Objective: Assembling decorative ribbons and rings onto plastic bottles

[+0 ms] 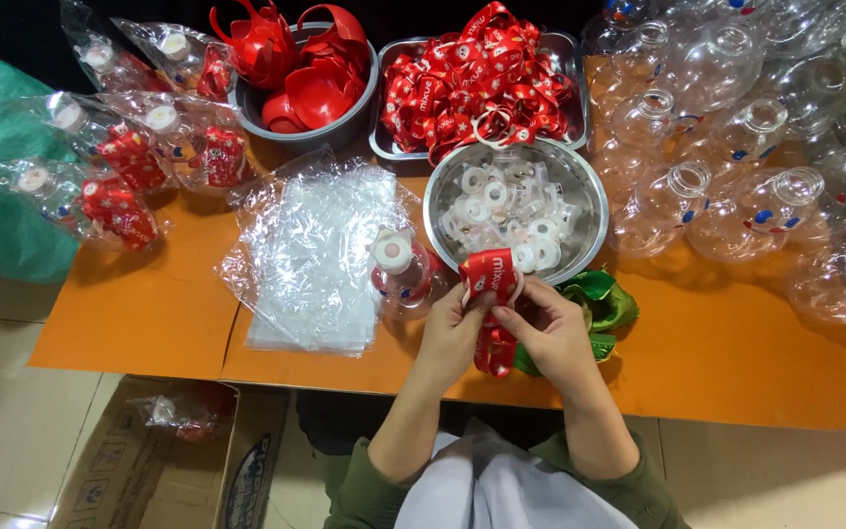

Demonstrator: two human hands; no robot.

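From the head camera, your left hand (450, 328) and right hand (550, 328) meet over the near edge of the orange table (149, 313), both pinched shut on one red strap (491, 284). Its upper loop curls up between your fingertips, and its tail hangs down between your palms.

Just beyond your hands sits a round steel bowl (589, 196) of white plastic rings (501, 211). Behind it, at the far edge, a steel tray (565, 49) is heaped with more red straps. To its left stands a grey bowl (252, 103) of red plastic parts.

A clear capped bottle (399, 274) lies just left of your left hand, touching a stack of clear plastic bags (310, 255). Bagged bottles (119, 147) lie toward the far left corner, and empty clear bottles (736, 137) crowd the right side. Something green (604, 299) shows beside your right hand.
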